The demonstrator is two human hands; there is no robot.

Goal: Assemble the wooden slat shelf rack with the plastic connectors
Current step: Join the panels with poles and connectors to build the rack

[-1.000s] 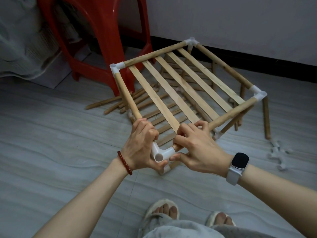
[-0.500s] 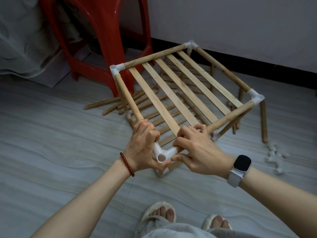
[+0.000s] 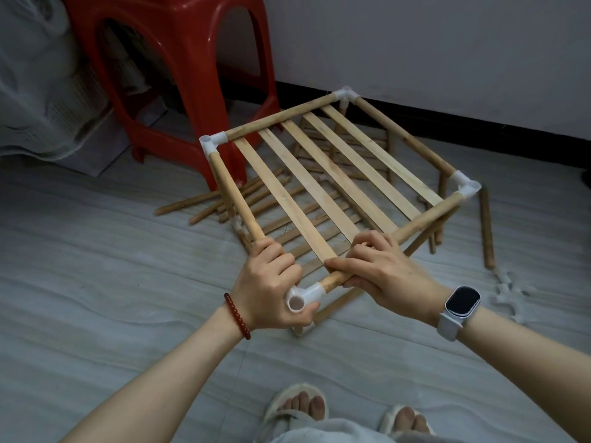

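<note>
Change: whereas the right hand (image 3: 380,270) was held against the white plastic three-way corner connector (image 3: 302,297) a second ago, it is now seen shifted up the round wooden front rail (image 3: 396,236), toward 2 o'clock, so that bare rail is exposed between hand and connector.
Meaning: the rail is judged to be seated in its socket; this corner appears finished, and the open upward socket is left ready for an upright.
Left hand: the left hand (image 3: 271,287) is curled round the connector and the near end of the round wooden left rail (image 3: 233,195); a firm grip is shown.
Right hand: the front rail is gripped with curled fingers and thumb.
Location: the pale wooden slat shelf frame (image 3: 323,183) is held tilted above the grey floor (image 3: 96,282), at centre.
Count, frame: four round rails, four flat slats and four white corner connectors are counted.
Count, loose: several spare dowels (image 3: 204,206) lie at 10 o'clock; a few spare white connectors (image 3: 508,295) lie at 3 o'clock, number not resolvable.
Count, other: one red plastic stool (image 3: 179,59) stands at 11 o'clock.
</note>
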